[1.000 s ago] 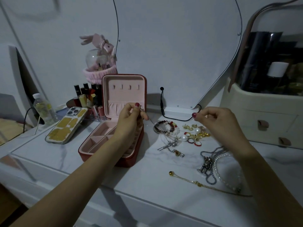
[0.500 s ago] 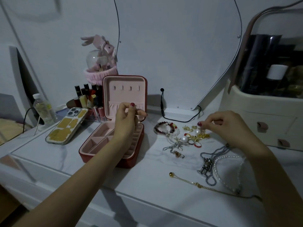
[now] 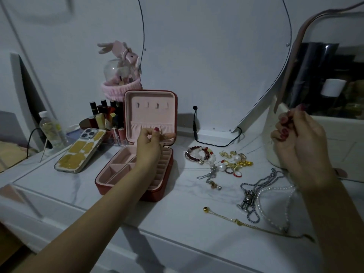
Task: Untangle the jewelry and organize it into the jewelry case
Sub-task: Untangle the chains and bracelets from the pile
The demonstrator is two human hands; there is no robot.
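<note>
The red jewelry case (image 3: 118, 186) stands open with its pink lid (image 3: 151, 111) upright. My left hand (image 3: 147, 150) hovers over the case in front of the lid pocket and pinches one end of a thin chain (image 3: 249, 150). The chain is faint as it stretches right above the table. My right hand (image 3: 297, 138) is raised at the right, with fingers curled round the chain's other end. Loose on the table lie bead bracelets (image 3: 199, 154), a cluster of rings and earrings (image 3: 234, 162), a silver chain with a robot pendant (image 3: 248, 200), a pearl necklace (image 3: 262, 209) and a gold chain (image 3: 236, 221).
A phone (image 3: 80, 150) lies left of the case, with a small bottle (image 3: 50, 129) and lipsticks (image 3: 104, 115) behind it. A mirror (image 3: 216, 56) with a black cable (image 3: 195, 123) stands at the back. A cosmetics organiser (image 3: 325, 95) fills the right side.
My right hand has lifted up and to the right from the ring cluster, drawing the thin chain taut. My left hand stays over the case, a little closer to the lid.
</note>
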